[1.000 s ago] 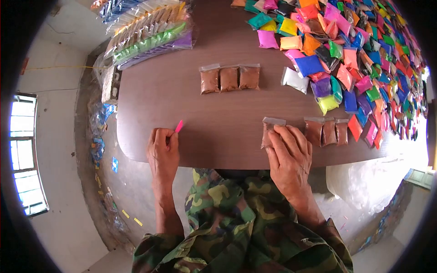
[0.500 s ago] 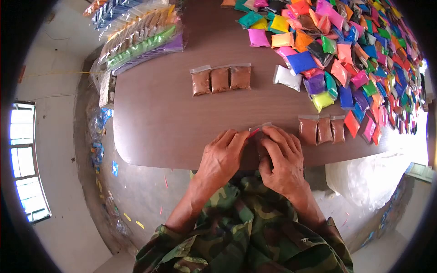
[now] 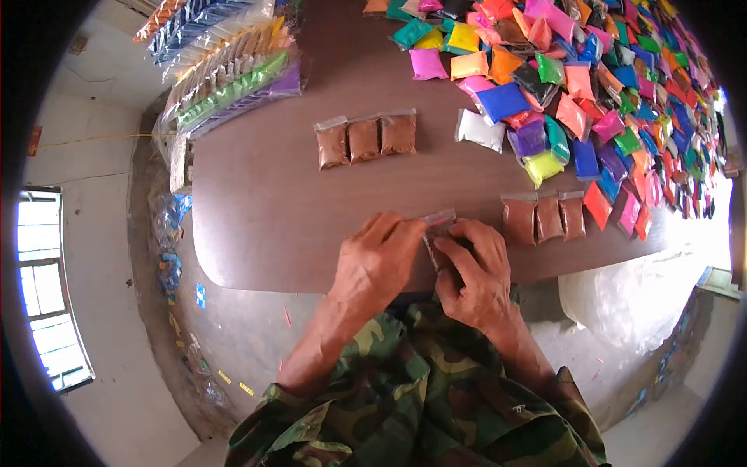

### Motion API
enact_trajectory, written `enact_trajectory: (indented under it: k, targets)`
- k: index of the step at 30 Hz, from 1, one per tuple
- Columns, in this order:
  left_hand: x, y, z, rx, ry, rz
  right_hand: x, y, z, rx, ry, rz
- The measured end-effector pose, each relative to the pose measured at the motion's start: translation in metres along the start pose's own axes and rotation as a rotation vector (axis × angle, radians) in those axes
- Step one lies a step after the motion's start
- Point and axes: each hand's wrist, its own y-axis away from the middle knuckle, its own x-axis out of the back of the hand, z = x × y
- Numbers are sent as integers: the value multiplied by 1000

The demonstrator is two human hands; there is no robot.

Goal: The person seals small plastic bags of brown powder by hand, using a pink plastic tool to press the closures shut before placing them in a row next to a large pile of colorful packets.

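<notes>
Left hand (image 3: 375, 257), the person's own, is closed in a pinch, its bunched fingertips holding a slim pink strip (image 3: 438, 223) at the top of a clear-topped plastic packet (image 3: 442, 215). Right hand (image 3: 476, 272) grips that packet from its right side, fingers curled over it; how the thumb bears on it is partly hidden. The packet is between the 2 hands, near the front edge of the dark wood-grain table (image 3: 257, 210), straight ahead of the camouflage jacket (image 3: 412, 381).

What matters most in space is how strip and packet meet: the strip points rightward from the left fingertips and lies close along the packet's top edge, which runs left to right and rises slightly toward the right. The packet's body runs from that edge back toward the person, largely covered by the right hand, the nearer of the 2 to it. How deep the strip sits cannot be made out.

Just beside the right hand, on its right, is a row of 3 brown packets (image 3: 548, 217); another group of 3 brown packets (image 3: 364, 142) lies farther up the table. Beyond the near row spreads a heap of coloured packets (image 3: 572, 117).

No brand or lettering can be read. A small white mark (image 3: 520, 408) on the jacket and the yellow scraps (image 3: 246, 388) on the floor are too small to decipher.
</notes>
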Motion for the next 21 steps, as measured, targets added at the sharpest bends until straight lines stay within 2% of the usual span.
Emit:
enact_trajectory:
  k: [7,13,16,19,21]
  targets:
    - [-17,-17,-10,-31,-115,-63,1,-1,-2,13,41,-4]
    - [-15,-21,6,-103,-46,-108,-3,1,-1,30,39,39]
    - [-18,-27,-5,-65,-136,-115,-3,-1,-2,22,44,30]
    - [-13,-32,-12,-40,-126,-89,-1,2,0,25,53,20]
    - [-12,-26,-5,-33,2,-55,-3,3,0,36,51,32]
